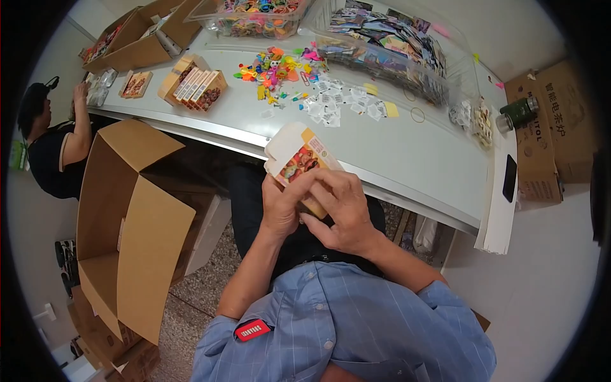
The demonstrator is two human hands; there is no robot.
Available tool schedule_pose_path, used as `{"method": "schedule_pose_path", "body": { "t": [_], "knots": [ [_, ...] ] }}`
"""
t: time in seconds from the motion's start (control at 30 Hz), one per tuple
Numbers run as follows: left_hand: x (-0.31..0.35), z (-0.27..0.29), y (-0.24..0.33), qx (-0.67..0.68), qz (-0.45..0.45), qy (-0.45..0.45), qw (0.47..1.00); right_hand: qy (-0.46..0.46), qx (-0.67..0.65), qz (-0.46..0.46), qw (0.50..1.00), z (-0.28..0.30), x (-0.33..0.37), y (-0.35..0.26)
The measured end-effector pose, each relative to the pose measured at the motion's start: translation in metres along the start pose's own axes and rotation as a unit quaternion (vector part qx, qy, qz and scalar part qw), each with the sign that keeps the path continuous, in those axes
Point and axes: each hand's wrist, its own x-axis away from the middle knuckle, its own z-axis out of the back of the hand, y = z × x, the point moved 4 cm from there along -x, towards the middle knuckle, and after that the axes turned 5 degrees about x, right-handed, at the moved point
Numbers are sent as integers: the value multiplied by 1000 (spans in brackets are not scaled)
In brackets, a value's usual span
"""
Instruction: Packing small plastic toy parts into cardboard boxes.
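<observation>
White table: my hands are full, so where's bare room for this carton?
Largest: between the white packets and black phone, toward the table's front edge. Smaller: between stacked cartons and plastic toys. Crowded: the far side, holding clear bins.

Small box — lower part behind hands | brown carton — inside partly hidden

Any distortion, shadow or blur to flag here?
Head view: fisheye curvature bows the long white table along its front edge; black vignetting fills the corners; deep shadow lies underneath; the printed white-and-yellow cardboard box looks reasonably sharp.
</observation>
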Motion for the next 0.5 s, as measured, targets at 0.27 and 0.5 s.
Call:
{"method": "schedule_pose_path", "body": {
  "t": [0.27,0.5],
  "knots": [
    [-12,3,5,50,17,-8,999,-24,-185,-218,958,25,-11,57],
    [-11,-9,-5,-6,44,12,999,-128,-6,-149,980,4,-14,29]
  ]
}}
